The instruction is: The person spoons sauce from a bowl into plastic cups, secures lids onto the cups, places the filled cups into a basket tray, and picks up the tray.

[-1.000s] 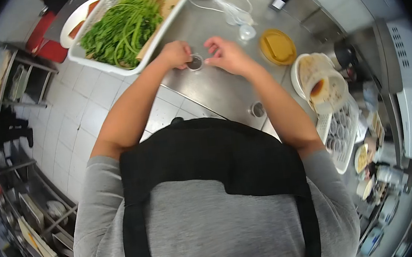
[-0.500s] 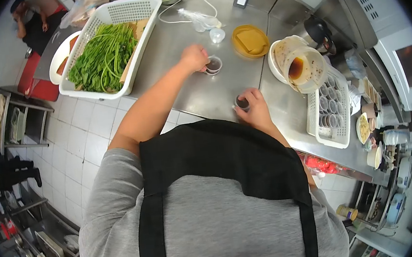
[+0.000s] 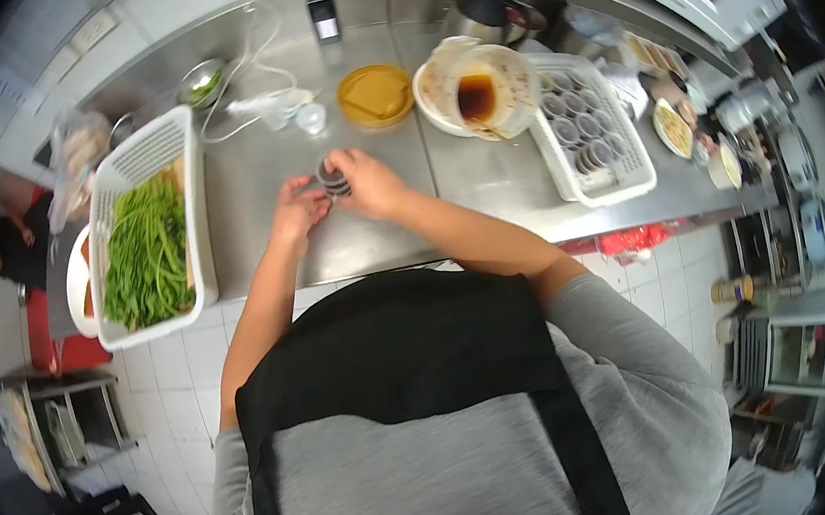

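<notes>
Over the steel counter (image 3: pixel 256 199) my two hands are close together at small clear sauce cups (image 3: pixel 332 177) with dark contents. The cups appear stacked, one above another, though fingers partly cover them. My right hand (image 3: pixel 370 184) is closed around the right side of the upper cup. At the lower left, my left hand (image 3: pixel 299 214) has its fingers curled against the lower cup. Just beyond the hands sit a small clear cup or lid (image 3: pixel 311 119) and a round yellow-brown lid (image 3: pixel 376 96).
A white basket (image 3: pixel 196 210) of leafy greens (image 3: pixel 145 250) stands left. On the right, a tub of dark sauce (image 3: pixel 476 100) rests near a white basket (image 3: pixel 617 191) of filled cups. A white cable (image 3: pixel 213 133) lies at the back. Another person (image 3: pixel 18 234) is far left.
My right hand has brought its sauce cup from the counter's front edge to the one at my left hand. The hands are now together. The camera view has turned.
</notes>
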### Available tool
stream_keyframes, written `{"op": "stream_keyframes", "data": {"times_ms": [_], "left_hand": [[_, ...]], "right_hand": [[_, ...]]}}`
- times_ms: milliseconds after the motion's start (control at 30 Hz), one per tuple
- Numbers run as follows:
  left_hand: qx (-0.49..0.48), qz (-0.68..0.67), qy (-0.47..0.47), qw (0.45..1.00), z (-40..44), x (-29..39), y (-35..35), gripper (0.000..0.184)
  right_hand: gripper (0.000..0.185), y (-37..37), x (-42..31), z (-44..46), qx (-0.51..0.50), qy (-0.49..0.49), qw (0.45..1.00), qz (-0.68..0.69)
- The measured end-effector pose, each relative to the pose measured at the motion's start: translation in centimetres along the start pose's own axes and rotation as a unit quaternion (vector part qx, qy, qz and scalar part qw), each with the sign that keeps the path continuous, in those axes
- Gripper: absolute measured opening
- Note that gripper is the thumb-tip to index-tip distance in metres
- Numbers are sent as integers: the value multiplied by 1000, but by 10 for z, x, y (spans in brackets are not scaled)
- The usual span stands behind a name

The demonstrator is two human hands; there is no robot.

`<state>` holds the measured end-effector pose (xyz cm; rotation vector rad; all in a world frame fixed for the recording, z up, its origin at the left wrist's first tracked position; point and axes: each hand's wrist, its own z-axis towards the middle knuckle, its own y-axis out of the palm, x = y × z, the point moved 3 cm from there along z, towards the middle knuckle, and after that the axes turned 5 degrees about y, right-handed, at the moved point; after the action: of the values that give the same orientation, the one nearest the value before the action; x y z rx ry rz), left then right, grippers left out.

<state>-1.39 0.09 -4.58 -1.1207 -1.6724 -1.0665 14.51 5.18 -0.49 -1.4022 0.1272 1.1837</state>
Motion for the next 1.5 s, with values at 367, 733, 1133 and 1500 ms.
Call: {"op": "stream_keyframes", "data": {"times_ms": [367, 733, 1133, 1500], "left_hand": [[-324, 78, -19, 943, -42, -32, 122, 49], [-178, 237, 235, 926, -39, -52, 168, 53], [-88, 251, 240, 934, -57, -50, 181, 62], [-91, 282, 236, 926, -61, -43, 186, 67]], "right_hand": [[47, -134, 32, -189, 189, 57, 980, -15], [46, -313, 115, -181, -6, 83, 984, -158], [50, -305, 174, -154, -209, -97, 939, -257], [48, -320, 157, -155, -148, -146, 910, -358]]}}
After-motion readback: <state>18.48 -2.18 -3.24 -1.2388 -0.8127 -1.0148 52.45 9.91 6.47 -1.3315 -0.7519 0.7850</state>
